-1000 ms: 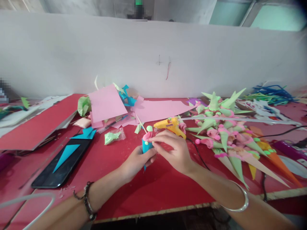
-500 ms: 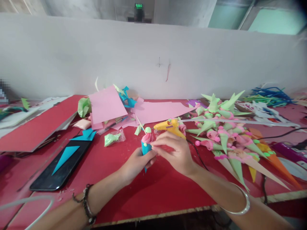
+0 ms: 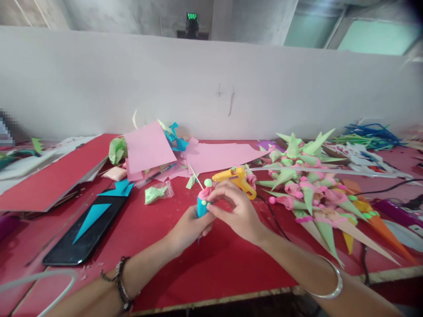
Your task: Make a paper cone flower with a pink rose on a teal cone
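A small blue paper cone [image 3: 201, 209] stands nearly upright in my left hand [image 3: 191, 226], its point showing below the fingers. Pink swirled clay [image 3: 205, 193] fills its top like ice cream, with a light green ball [image 3: 208, 182] on the peak. Tiny pale beads sit along the cone's rim. My right hand [image 3: 236, 211] is closed in a pinch against the right side of that rim; whatever lies between thumb and forefinger is hidden. Just behind my right hand, a yellow glue gun [image 3: 236, 176] rests on the red table.
Many finished paper cones [image 3: 307, 189] lie heaped at the right. Pink paper sheets [image 3: 150, 147] are by the wall. A bag of green clay [image 3: 157, 193] lies left of my hands, near a black phone [image 3: 87, 229] with blue paper pieces. A black cord [image 3: 272, 215] runs behind my right forearm.
The cone's top has tipped slightly to the right, and the green ball has shifted right with it. My right fingers have stayed at the rim. The camera view has tilted up a little.
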A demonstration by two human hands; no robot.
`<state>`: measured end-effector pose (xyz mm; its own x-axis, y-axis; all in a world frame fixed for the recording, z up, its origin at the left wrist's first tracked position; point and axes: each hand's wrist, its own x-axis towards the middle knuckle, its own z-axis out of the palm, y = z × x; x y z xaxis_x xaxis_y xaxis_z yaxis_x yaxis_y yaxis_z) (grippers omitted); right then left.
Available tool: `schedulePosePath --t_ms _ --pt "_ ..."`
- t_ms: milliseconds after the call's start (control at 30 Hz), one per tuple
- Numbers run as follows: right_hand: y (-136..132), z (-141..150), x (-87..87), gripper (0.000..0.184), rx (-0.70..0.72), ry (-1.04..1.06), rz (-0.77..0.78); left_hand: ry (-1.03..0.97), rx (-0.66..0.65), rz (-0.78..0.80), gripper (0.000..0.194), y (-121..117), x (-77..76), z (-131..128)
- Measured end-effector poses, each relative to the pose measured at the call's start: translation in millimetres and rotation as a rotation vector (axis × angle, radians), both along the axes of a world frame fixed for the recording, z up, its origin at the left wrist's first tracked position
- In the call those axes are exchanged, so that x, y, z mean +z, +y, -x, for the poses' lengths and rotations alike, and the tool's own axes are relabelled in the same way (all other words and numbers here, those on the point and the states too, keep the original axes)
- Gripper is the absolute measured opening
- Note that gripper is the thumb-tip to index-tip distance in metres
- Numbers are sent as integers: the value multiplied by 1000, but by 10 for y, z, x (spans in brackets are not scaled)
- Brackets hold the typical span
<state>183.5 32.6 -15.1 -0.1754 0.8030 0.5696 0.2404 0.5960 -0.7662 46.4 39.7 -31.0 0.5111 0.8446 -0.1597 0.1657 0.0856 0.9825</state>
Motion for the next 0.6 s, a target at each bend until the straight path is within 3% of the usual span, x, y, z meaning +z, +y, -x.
schedulePosePath --t_ms 133,300,433,600 --pt "26 24 -47 20 83 189 179 37 -9 -53 42 7 9 7" --pt "62 10 -58 36 166 236 354 75 -3 -100 41 15 -2 15" --pt "76 -17 -45 25 270 208 381 90 -4 -122 40 8 -10 18" --pt "55 -21 -31 27 255 236 375 97 -15 -122 39 -7 0 19"
